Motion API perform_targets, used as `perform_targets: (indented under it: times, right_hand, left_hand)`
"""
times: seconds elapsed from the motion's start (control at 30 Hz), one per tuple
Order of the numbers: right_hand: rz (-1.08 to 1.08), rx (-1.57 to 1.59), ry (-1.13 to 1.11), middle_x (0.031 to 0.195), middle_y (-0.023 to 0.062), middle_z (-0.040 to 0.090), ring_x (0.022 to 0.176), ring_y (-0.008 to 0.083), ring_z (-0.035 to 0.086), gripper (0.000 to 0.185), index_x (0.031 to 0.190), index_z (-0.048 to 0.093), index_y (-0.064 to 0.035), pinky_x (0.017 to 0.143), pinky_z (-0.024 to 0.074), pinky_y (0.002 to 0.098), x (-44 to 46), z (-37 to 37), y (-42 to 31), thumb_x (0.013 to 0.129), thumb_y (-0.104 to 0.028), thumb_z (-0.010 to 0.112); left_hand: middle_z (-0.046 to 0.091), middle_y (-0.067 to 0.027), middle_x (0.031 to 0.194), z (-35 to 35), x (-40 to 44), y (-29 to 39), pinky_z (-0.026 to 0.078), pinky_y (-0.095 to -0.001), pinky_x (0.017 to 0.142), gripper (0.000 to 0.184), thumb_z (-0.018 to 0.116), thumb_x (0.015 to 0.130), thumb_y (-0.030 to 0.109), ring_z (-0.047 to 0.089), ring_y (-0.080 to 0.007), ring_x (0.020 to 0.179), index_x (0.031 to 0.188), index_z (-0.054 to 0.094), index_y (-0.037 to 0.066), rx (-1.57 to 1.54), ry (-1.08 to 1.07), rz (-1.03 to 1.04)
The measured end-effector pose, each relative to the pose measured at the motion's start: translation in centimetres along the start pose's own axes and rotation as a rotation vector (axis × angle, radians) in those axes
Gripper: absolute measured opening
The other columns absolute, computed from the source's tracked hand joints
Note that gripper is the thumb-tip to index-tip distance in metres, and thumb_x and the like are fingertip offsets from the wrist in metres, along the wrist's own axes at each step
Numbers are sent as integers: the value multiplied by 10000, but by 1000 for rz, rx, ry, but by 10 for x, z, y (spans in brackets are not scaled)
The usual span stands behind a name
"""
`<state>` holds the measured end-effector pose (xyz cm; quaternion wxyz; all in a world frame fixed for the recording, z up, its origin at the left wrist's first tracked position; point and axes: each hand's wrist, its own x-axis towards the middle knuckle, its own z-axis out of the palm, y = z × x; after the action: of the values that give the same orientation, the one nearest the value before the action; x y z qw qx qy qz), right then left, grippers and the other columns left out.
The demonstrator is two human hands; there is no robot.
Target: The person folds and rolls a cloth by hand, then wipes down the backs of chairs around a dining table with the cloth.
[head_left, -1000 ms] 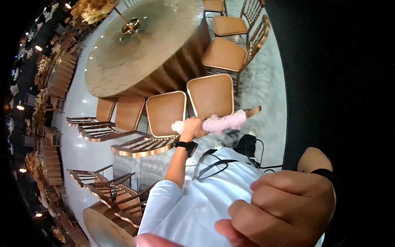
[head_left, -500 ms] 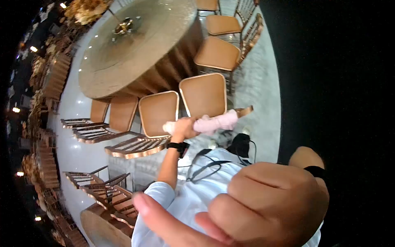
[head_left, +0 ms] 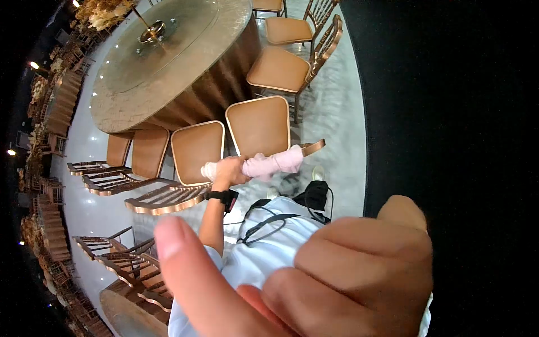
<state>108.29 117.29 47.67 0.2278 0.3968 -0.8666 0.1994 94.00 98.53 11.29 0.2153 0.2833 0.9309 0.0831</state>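
A pink cloth (head_left: 275, 163) is bunched along the top rail of a chair whose tan seat (head_left: 259, 126) faces the round table (head_left: 168, 56). My left hand (head_left: 231, 171), with a black watch on its wrist, is closed around the cloth; a pale end sticks out on its left side. Bare wooden rail (head_left: 314, 147) shows beyond the cloth's right end. Large and close to the camera, my right hand (head_left: 342, 275) has several fingers curled and one finger stretched toward the left. Nothing shows in it, and its palm is hidden.
More tan chairs (head_left: 198, 151) stand around the table, which bears a gold stand (head_left: 151, 32). Chairs (head_left: 120, 267) and another table edge (head_left: 120, 309) are at the lower left. Decorated tables line the far left. Dark floor (head_left: 438, 140) borders the pale floor on the right.
The table, chairs and my left hand have shifted left in view. My left hand keeps its grip on the cloth. My right hand's outstretched finger has come up further into view.
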Motion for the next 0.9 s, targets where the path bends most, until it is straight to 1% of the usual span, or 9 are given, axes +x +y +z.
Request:
perform_targets:
  times: [0.2, 0.23, 0.3, 0.37, 0.4, 0.5, 0.57, 0.7, 0.9]
  right_hand:
    - [321, 142, -692, 701, 178, 668, 677, 356, 678, 178, 893, 680, -42, 617, 531, 455, 3, 56, 56, 822, -138, 547]
    - [326, 280, -559, 713, 200, 658, 689, 385, 659, 213, 905, 675, -38, 650, 532, 470, -15, 85, 81, 809, -198, 571]
    - [551, 274, -703, 776, 233, 657, 737, 407, 649, 302, 984, 655, -39, 653, 530, 484, -45, 147, 128, 801, -278, 623]
    - [380, -190, -378, 841, 195, 677, 797, 366, 665, 604, 1215, 549, -63, 701, 528, 472, -119, 230, 171, 736, -390, 715]
    - [372, -187, -378, 841, 195, 677, 797, 366, 665, 604, 1215, 549, -63, 701, 528, 472, -147, 258, 180, 736, -390, 715]
    - [298, -55, -242, 815, 156, 681, 802, 332, 672, 646, 1170, 583, -78, 689, 521, 453, -188, 292, 174, 670, -443, 769]
    - [437, 14, -572, 820, 152, 687, 767, 320, 678, 604, 1057, 623, -92, 644, 518, 438, -189, 300, 167, 630, -486, 788]
    - [492, -55, -561, 767, 121, 682, 686, 318, 672, 495, 860, 622, -96, 604, 517, 440, -188, 305, 164, 619, -496, 787]
    - [427, -70, -446, 758, 102, 663, 710, 295, 670, 469, 872, 606, -84, 619, 518, 416, -198, 309, 165, 636, -447, 783]
  left_hand:
    - [698, -151, 960, 5, -7, 3, 530, -442, 803, 609, 785, 577, 402, 660, -338, 932, 1128, 645, 186, -51, 197, 38]
    - [699, -149, 959, 7, 0, 0, 529, -443, 803, 600, 789, 578, 399, 660, -337, 935, 1124, 650, 192, -14, 112, 0]
    - [700, -149, 960, 9, 0, 0, 528, -442, 801, 570, 793, 584, 390, 661, -334, 931, 1109, 662, 210, -54, 62, 1]
    - [702, -142, 956, 11, -1, 2, 530, -438, 797, 571, 799, 571, 385, 669, -322, 912, 1099, 668, 210, -57, 71, -16]
    - [704, -138, 951, 13, 1, 2, 531, -436, 795, 580, 800, 566, 391, 672, -317, 903, 1100, 668, 207, -42, 98, -23]
    - [708, -129, 929, 11, -1, 3, 532, -433, 793, 577, 802, 567, 402, 677, -310, 887, 1089, 670, 195, -30, 100, -15]
    - [708, -126, 914, 15, -1, 4, 532, -432, 791, 572, 801, 568, 404, 678, -310, 877, 1083, 670, 191, -23, 105, -18]
    - [700, -104, 948, 17, -1, 1, 515, -429, 806, 554, 792, 583, 399, 660, -289, 932, 1076, 656, 187, 7, 183, 7]
    - [639, -51, 953, 21, -15, 10, 457, -464, 750, 594, 826, 589, 283, 605, -271, 937, 1114, 586, 146, 107, 291, 92]
